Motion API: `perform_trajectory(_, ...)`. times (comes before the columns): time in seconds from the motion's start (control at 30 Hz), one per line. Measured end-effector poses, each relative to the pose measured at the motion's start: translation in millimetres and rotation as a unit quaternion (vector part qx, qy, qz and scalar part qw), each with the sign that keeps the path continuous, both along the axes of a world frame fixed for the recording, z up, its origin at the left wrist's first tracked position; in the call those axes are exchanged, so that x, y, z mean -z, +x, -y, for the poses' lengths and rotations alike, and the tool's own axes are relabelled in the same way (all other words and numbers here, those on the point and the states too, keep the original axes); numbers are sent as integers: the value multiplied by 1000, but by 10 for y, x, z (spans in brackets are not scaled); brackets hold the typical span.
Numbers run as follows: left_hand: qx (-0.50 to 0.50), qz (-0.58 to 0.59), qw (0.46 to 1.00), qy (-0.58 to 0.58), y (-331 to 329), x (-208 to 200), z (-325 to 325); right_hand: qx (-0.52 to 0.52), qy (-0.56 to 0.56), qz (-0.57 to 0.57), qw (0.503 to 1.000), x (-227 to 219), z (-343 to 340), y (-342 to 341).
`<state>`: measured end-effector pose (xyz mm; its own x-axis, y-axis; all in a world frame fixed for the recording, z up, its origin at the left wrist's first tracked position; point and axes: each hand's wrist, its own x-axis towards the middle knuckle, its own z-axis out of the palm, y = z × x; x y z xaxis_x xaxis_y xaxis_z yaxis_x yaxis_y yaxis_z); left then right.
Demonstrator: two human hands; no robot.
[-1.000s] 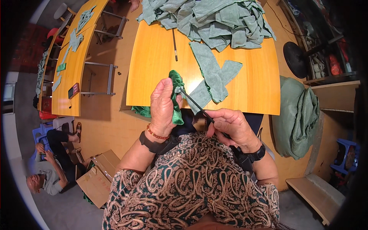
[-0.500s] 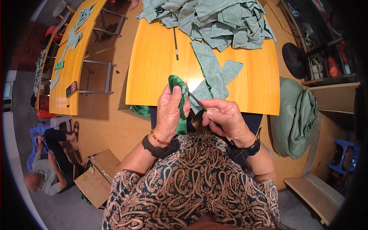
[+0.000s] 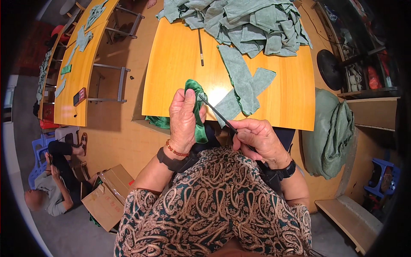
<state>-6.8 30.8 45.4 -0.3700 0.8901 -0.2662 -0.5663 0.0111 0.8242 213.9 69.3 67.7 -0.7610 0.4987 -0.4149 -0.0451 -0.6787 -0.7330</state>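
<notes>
Big yellow table (image 3: 274,103) fills the middle, with a heap of grey-green cloths (image 3: 244,21) piled at its far edge and a couple of loose strips (image 3: 242,81) trailing down from it toward the near edge. Off to the right a green sack (image 3: 329,132) slumps on the floor, well apart from the table. Lower left there's a cardboard box (image 3: 105,199), and just beside it a person (image 3: 53,180) sitting low.

Now the hands, right at the table's near edge. The left hand (image 3: 183,122) is closed around a shiny green cloth (image 3: 198,109), thumb up, pinching the top of it; the rest of that cloth hangs down past the wrist and under the table edge. The right hand (image 3: 259,141) has its fingers curled tight on the end of a thin dark rod (image 3: 218,115), which slants up and left until its tip meets the green cloth near the left thumb. A second dark stick (image 3: 200,42) lies on the table further out, near the heap.
</notes>
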Motion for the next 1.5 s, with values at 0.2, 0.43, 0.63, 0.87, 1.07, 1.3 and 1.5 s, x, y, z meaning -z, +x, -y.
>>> perform_trajectory(0.2, -6, -32, 999, -6, -48, -38, 10, -10, -6, 1, 1000, 73, -41, -38)
perform_trajectory(0.43, -8, -109, 994, 30, 163, 69, 48, 1, 41, 56, 998, 10, -22, -214)
perform_trajectory(0.63, 55, -8, 998, 41, 74, 87, 114, 17, 174, 74, 982, -19, -51, -304)
perform_trajectory(0.87, 14, 45, 998, 52, 83, 104, 90, 29, 50, 55, 997, -43, -2, -128)
perform_trajectory(1.07, 112, 2, 992, 51, 152, 170, 129, 81, 101, 10, 992, 119, 36, -181)
perform_trajectory(1.3, 87, 168, 978, 85, 27, 9, 9, 31, 41, -51, 997, 86, -19, -37)
perform_trajectory(1.5, 122, 130, 980, 83, 86, -6, 29, 45, 33, -39, 998, 130, 1, -20)
